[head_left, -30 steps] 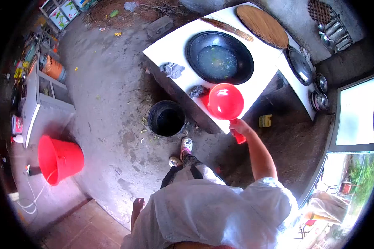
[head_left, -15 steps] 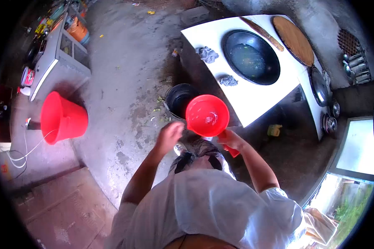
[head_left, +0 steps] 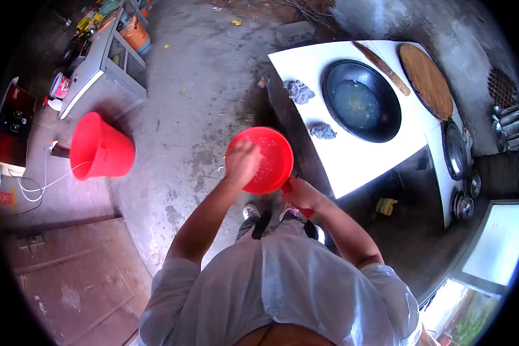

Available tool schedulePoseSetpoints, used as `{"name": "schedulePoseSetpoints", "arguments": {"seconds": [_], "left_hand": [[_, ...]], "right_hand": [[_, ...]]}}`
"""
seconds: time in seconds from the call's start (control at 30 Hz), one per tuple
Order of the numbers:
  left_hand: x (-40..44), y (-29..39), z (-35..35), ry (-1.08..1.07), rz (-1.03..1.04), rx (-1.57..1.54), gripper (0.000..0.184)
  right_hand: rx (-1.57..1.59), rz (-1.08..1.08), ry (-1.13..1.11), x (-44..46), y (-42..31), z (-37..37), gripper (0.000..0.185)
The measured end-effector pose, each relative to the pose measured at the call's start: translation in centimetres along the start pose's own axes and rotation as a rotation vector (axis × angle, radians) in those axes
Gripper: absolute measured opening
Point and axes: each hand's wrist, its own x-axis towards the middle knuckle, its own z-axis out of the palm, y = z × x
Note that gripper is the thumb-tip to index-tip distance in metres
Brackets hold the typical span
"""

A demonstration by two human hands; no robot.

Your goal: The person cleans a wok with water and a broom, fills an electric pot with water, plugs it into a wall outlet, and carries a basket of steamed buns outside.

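Observation:
A red plastic water dipper (head_left: 277, 164) is held out in front of my body, with a little clear water showing inside. My right hand (head_left: 301, 193) is closed around its handle, part of which shows below the fingers. Over the dipper's left side is my left hand (head_left: 243, 163), at or inside the bowl; its fingers are blurred. Whether it touches the water I cannot make out. The dipper hides the floor behind it.
On the white table (head_left: 352, 167) at right are a large dark basin (head_left: 393, 118) of cloudy water, a grey rag (head_left: 299, 91), a scouring pad (head_left: 323, 131), a brush (head_left: 380, 66) and a round wooden board (head_left: 427, 81). At left stands a red bucket (head_left: 115, 151).
My left hand has moved from beside the dipper to over its bowl. The dipper has shifted left and now covers the black bucket seen behind it before. The view has shifted too.

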Motion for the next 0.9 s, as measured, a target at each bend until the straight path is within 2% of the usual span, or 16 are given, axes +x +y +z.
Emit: {"name": "schedulePoseSetpoints", "arguments": {"seconds": [0.07, 0.1, 0.17, 0.2, 0.27, 0.3, 0.37, 0.4, 0.47, 0.57, 0.6, 0.67, 0.73, 0.77, 0.87, 0.9], "left_hand": [[-0.5, -0.9, -2.0, 0.264, -0.179, 0.150, 0.034], [-0.9, -2.4, -1.2, 0.267, -0.187, 0.153, 0.034], [-1.3, -4.7, 0.4, 0.153, -0.466, 0.055, 0.033], [-1.2, -4.8, 0.1, 0.159, -0.478, 0.055, 0.033], [-1.3, -5.0, -1.2, -0.601, -0.805, -1.118, 0.032], [-1.6, -5.1, 0.4, -0.531, -0.757, -1.131, 0.032], [-2.2, -4.9, 1.8, -0.475, -0.780, -1.219, 0.031], [-2.2, -4.6, 1.7, -0.420, -0.795, -1.301, 0.030], [-3.0, -3.5, 0.8, -0.231, -0.795, -1.439, 0.027], [-3.0, -3.0, 0.8, -0.293, -0.822, -1.368, 0.027], [-3.1, -3.2, 2.0, -0.302, -0.782, -1.354, 0.027], [-3.3, -3.3, 3.8, -0.227, -0.773, -1.371, 0.027], [-3.4, -3.1, 3.7, -0.175, -0.748, -1.381, 0.026], [-3.4, -2.8, 2.8, -0.175, -0.804, -1.422, 0.024], [-3.8, -3.3, 3.0, -0.136, -0.891, -1.521, 0.025], [-3.9, -3.3, 3.1, -0.156, -0.912, -1.498, 0.026]], "right_hand": [[-0.046, -0.062, -0.033, 0.7, 0.7, -1.0, 0.027], [-0.052, -0.066, -0.039, 0.4, 0.1, -1.7, 0.027], [-0.054, 0.062, -0.158, -0.6, -1.6, -3.4, 0.029], [-0.066, 0.058, -0.164, -0.3, -1.7, -4.1, 0.029], [-0.111, -0.005, -0.204, 0.6, -1.2, -5.2, 0.034], [-0.120, -0.012, -0.210, 1.3, -0.2, -5.5, 0.034], [-0.468, -0.324, 0.091, 2.6, 1.5, -5.9, 0.038], [-0.483, -0.347, 0.089, 2.5, 1.0, -6.2, 0.038], [-0.678, -0.652, 0.644, 2.3, -1.4, -6.4, 0.037], [-0.799, -0.909, 0.812, 2.7, -5.5, -5.6, 0.033], [-0.803, -0.953, 0.800, 4.3, -5.9, -4.9, 0.033], [-1.231, -0.791, 0.417, 9.5, -5.2, -2.9, 0.026], [-1.426, -0.350, -0.021, 12.9, -5.2, -1.2, 0.020], [-1.435, -0.363, -0.010, 14.4, -4.4, -0.8, 0.020], [-0.975, -0.414, -0.109, 19.0, -0.9, 0.5, 0.021], [-1.235, -0.401, -0.059, 20.4, 0.0, 1.0, 0.022]]}}
